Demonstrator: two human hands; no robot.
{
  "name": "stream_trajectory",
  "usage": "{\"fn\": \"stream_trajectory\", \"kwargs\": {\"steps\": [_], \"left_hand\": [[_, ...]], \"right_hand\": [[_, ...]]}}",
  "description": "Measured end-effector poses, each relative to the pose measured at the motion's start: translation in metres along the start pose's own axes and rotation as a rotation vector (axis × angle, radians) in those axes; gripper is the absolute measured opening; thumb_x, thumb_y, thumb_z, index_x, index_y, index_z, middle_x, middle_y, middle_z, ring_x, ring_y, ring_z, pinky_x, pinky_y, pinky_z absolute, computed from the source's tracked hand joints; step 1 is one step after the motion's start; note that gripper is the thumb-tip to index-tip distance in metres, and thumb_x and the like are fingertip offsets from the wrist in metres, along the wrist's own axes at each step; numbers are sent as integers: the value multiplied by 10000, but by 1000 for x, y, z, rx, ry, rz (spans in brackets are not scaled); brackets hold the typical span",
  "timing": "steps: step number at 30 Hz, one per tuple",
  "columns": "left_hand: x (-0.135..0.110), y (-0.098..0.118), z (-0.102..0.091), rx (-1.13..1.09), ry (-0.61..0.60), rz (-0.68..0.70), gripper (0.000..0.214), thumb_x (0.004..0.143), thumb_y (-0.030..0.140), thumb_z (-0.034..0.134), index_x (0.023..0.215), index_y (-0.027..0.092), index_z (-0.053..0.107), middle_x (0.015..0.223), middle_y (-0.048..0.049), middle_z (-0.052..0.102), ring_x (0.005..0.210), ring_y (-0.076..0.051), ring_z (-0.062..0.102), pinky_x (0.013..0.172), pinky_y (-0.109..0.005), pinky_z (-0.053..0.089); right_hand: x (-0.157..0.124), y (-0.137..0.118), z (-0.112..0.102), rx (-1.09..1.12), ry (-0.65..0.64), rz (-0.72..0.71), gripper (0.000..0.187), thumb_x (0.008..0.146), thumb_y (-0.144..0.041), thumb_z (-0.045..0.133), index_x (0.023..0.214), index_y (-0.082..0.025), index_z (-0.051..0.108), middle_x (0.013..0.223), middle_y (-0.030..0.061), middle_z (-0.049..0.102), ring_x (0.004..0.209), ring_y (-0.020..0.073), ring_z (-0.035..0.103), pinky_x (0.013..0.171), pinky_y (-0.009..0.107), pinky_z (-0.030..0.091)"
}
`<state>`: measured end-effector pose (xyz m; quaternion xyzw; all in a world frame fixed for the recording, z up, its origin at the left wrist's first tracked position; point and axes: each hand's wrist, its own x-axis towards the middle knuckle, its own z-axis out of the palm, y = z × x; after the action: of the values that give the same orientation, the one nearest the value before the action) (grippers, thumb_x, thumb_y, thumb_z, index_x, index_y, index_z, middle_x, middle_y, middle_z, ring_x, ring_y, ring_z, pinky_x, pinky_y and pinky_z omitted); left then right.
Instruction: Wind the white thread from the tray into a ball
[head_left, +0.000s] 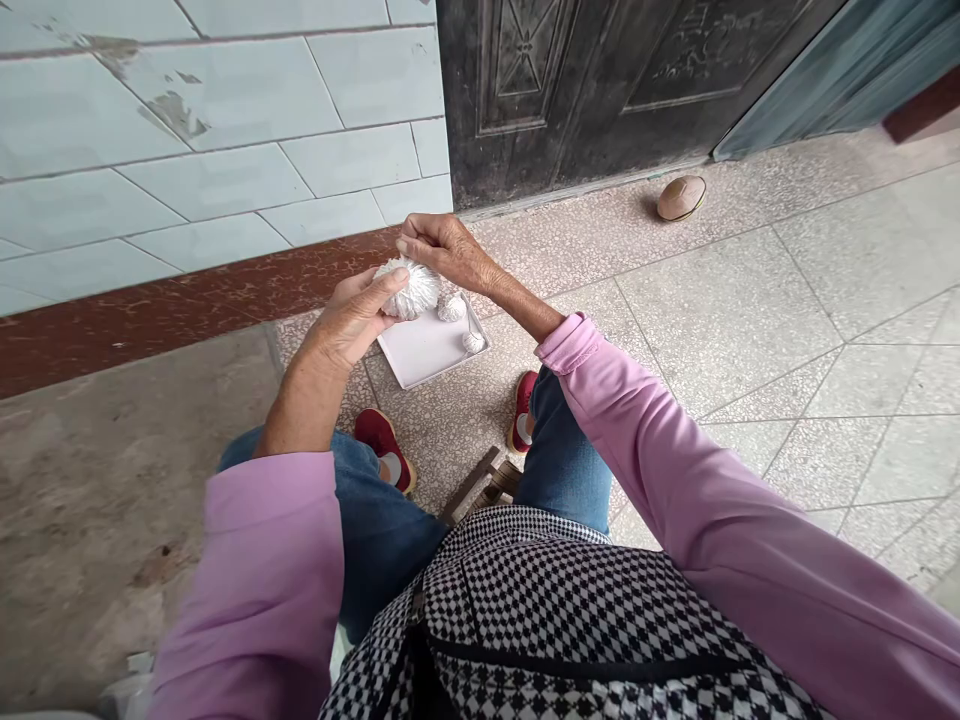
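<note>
My left hand (352,318) is wrapped round a large white ball of yarn (420,292), with the thumb resting across its top. Just above the ball, my right hand (444,248) is closed in a pinch at its far edge. Whatever lies between those fingertips is too small to make out. Below both hands, a shallow white tray (424,355) sits on the floor. Two smaller white balls, one near the large ball (451,307) and one by the tray's right edge (473,342), rest in it.
A tiled wall (225,100) and a dark panelled door (555,90) stand in front. A brownish rounded object (681,197) lies near the doorsill. Red shoes (384,445) flank the tray's near side, and part of a wooden stool (491,485) shows between the legs.
</note>
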<state>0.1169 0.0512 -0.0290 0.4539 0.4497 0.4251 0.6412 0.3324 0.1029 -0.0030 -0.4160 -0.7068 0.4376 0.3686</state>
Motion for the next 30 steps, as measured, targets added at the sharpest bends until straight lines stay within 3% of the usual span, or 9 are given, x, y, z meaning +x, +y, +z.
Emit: {"fn": "stream_trajectory", "kwargs": {"steps": [3,6,10,13,16,20,23,26,30], "left_hand": [[1,4,2,-30,42,-27,828,622,668,1270,1185,201,881,1303,-235,912,1305,-491,851,948,-618,812],[0,11,8,-123,35,7,946,539,733,1263,1229,216,874,1440,-233,897,1494,-538,783,1033,-615,796],[1,18,9,-166,42,103,949,602,875,1184,1273,315,815,1584,-158,891,1804,-571,573,1224,-686,690],[9,17,-7,-93,50,140,852,688,956,1080,1196,344,775,1472,-123,922,1919,-537,429,1212,-689,586],[20,10,-24,9,6,193,766,774,953,1003,1085,314,717,1290,-148,917,1976,-503,324,1151,-670,520],[28,1,-28,-146,188,233,777,637,726,1153,1044,289,656,1248,-101,891,1731,-463,615,1261,-649,610],[23,-1,-23,-255,218,181,768,593,599,1216,1059,264,705,1361,-149,891,1573,-468,723,1295,-658,692],[17,0,-22,-260,204,102,773,598,608,1239,1113,240,796,1413,-224,893,1485,-521,776,1159,-659,772],[17,-1,-22,-303,250,138,821,585,663,1225,1175,248,832,1488,-224,884,1401,-466,792,911,-456,771]], "right_hand": [[4,4,1,91,-30,67,538,1289,-423,788,854,-274,511,787,-42,452,836,169,441,785,334,447],[12,16,7,239,-37,166,474,1313,-335,789,919,-255,538,799,-53,452,776,166,417,714,304,414],[20,33,21,255,-16,167,372,1269,-169,746,934,-229,596,886,-17,601,844,186,525,778,277,488],[14,35,32,107,-61,113,382,1281,-122,667,913,-216,629,928,0,653,952,194,613,941,292,539],[5,29,41,-24,-149,40,399,1277,-115,628,889,-204,660,915,-7,658,996,177,635,1049,313,509],[0,27,42,-69,-214,12,351,1180,-104,611,853,-191,698,846,-10,643,986,173,654,984,327,490],[-1,32,35,-36,-236,25,344,1221,-107,617,906,-159,745,779,-36,563,831,169,562,851,327,457],[-3,35,25,10,-238,33,356,1293,-126,620,958,-147,740,751,-70,497,780,157,491,808,316,428],[-9,27,22,-26,-275,67,378,1319,-107,609,969,-139,747,816,-44,588,871,153,555,894,319,450]]}}
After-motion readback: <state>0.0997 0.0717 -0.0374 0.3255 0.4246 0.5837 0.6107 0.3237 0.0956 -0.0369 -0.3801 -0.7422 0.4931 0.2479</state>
